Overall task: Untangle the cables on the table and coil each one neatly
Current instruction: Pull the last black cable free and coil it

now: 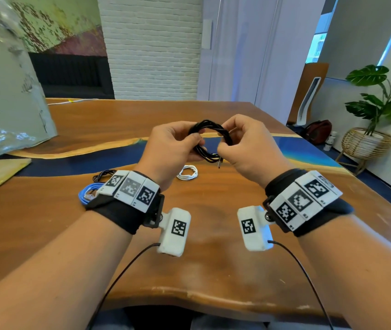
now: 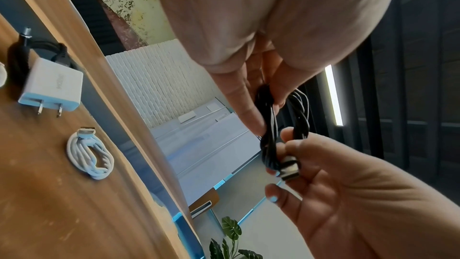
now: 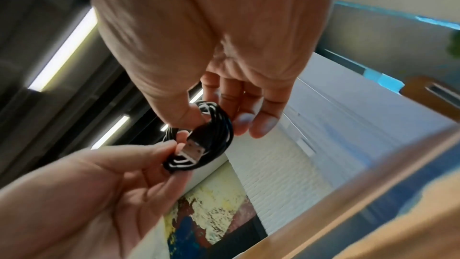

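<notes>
Both hands hold a black braided cable, wound into a small coil point(image 1: 210, 139), above the wooden table with a blue resin stripe point(image 1: 213, 234). The left hand point(image 1: 173, 148) pinches the loops so they cannot spring open; the right hand point(image 1: 242, 148) pinches the silver USB plug point(image 3: 191, 148), probably to tuck the free end. A coiled white cable point(image 1: 187, 172) lies beneath.

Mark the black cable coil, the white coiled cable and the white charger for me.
black cable coil point(image 1: 224, 134): head view, on the top arc of the loops.
white coiled cable point(image 2: 90, 158): left wrist view, on the bundled strands.
white charger point(image 2: 51, 88): left wrist view, on its flat face.
</notes>
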A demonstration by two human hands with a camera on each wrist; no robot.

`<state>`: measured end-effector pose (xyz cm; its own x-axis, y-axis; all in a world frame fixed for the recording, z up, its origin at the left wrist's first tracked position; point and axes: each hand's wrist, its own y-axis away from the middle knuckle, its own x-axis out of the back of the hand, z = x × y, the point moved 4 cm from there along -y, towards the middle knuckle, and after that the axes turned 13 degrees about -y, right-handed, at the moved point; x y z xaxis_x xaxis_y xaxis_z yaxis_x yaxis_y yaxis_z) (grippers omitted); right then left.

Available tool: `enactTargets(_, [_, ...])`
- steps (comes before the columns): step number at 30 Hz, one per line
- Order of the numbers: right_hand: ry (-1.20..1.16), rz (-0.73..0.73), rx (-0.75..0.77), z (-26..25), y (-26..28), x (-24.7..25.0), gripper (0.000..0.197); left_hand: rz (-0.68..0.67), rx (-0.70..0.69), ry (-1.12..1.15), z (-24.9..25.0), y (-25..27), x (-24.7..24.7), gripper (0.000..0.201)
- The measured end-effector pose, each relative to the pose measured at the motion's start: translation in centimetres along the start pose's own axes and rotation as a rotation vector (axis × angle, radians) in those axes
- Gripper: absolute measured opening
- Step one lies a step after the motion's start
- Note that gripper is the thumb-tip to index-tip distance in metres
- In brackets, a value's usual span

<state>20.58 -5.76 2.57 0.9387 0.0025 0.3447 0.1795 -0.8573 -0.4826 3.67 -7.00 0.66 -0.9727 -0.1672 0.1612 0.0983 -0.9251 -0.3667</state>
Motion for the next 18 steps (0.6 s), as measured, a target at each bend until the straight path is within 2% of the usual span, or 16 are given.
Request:
enactTargets(3, [0.109,-0.009,0.039,0.1,-0.2,0.0,0.018,0.005,0.015,-0.017,-0.3,0.0,0.1,0.018])
enactTargets(7, [0.058,-0.068,-0.02,1.1,-0.2,-0.4,0.025,-0.055,0.045,-0.1,-0.7,-0.2,0.8,0.019])
enactTargets(11, [0.091,-0.088,-0.056,1.8,0.2,-1.3,0.023,-0.124,-0.009,-0.297,-0.6,-0.2,0.7,0.022])
enactTargets(14, [0.09,-0.111,-0.099,2.2,0.3,-2.0,0.023,-0.202,-0.026,-0.345,-0.5,-0.4,0.5,0.026])
enactTargets(18, [0.065,-0.119,-0.133,1.9,0.5,-1.9,0.04,-0.217,0.031,-0.391,-1.5,-1.5,1.0,0.024])
